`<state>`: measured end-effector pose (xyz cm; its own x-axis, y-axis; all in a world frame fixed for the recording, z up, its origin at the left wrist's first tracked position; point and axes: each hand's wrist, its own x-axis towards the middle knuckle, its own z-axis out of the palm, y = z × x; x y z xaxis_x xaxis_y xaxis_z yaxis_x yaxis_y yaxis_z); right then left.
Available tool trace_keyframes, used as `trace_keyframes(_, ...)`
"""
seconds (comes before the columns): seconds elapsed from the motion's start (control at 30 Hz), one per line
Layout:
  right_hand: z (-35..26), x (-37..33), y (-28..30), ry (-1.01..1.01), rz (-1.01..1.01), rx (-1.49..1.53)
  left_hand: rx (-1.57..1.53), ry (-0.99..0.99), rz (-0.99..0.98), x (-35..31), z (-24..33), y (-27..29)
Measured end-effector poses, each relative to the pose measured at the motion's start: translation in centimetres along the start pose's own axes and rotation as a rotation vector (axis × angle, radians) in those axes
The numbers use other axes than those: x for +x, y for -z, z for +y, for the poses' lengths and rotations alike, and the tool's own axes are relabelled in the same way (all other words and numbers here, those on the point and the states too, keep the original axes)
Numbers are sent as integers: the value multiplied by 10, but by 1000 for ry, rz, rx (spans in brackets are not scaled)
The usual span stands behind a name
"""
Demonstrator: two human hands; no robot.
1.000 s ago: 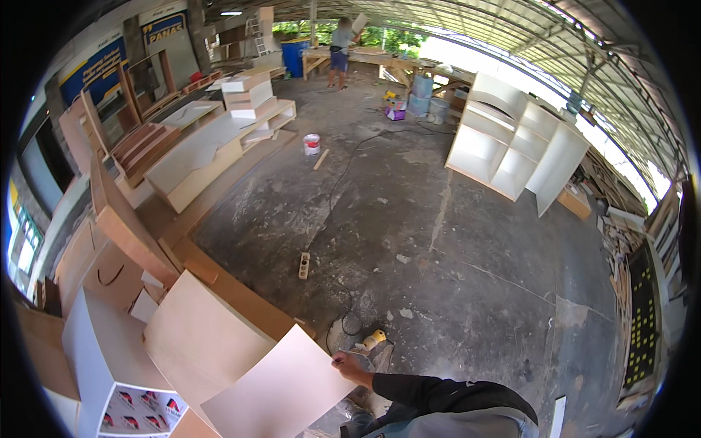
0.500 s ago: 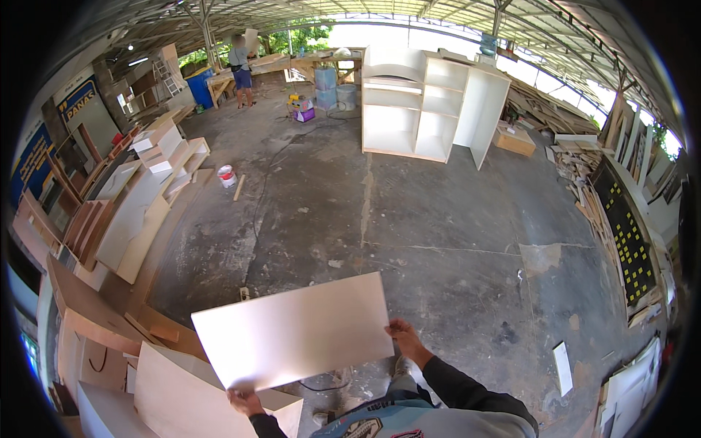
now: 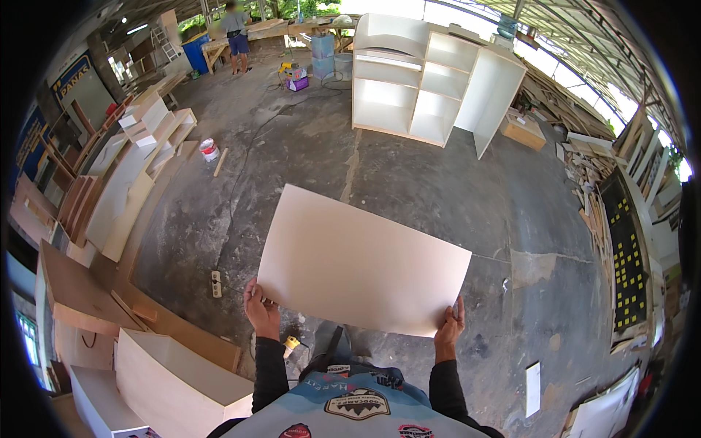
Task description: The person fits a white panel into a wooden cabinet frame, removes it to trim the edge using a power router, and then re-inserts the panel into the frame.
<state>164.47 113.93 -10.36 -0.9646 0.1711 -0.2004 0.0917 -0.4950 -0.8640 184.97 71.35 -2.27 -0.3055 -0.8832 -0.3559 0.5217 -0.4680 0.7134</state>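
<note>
A pale rectangular board [image 3: 361,259] is held up in front of me, tilted so its right end sits lower and nearer than its far left corner. My left hand [image 3: 261,309] grips its near left corner, with the fingers partly under the edge. At the near right corner my right hand [image 3: 450,322] is closed on the board, its thumb and fingers on either side of the edge. On the floor by my left forearm lies a yellow power tool [image 3: 292,343], partly hidden by my body.
A white shelf cabinet [image 3: 409,95] stands ahead. To my left are wooden boxes [image 3: 175,372], a power strip [image 3: 216,284] and a paint can [image 3: 209,150]. A white strip [image 3: 533,390] lies at the right. Far back, a person [image 3: 236,40] stands by a workbench [image 3: 266,29].
The board has swung clockwise and away from the left boxes, to in front of me. My left hand has moved right and forward, my right hand rightward. The view has shifted too.
</note>
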Motion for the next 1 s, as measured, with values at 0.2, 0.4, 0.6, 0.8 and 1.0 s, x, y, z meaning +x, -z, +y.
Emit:
trace_keyframes(0.2, 15, 79, -31, 61, 213, -99, 39, 58, -107, 73, -55, -77)
trace_keyframes(0.4, 41, 184, -90, 83, 264, 5, -12, 199, -69, 174, -97, -176)
trace_keyframes(0.6, 35, 270, -243, 162, 185, 55, -65, 86, -148, 294, -105, -289)
trace_keyframes(0.8, 17, 357, -351, 251, 23, 35, -168, 60, -301, 414, -158, -422)
trace_keyframes(1.0, 10, 478, -448, 313, 30, 39, -49, -86, -258, 513, -220, -541)
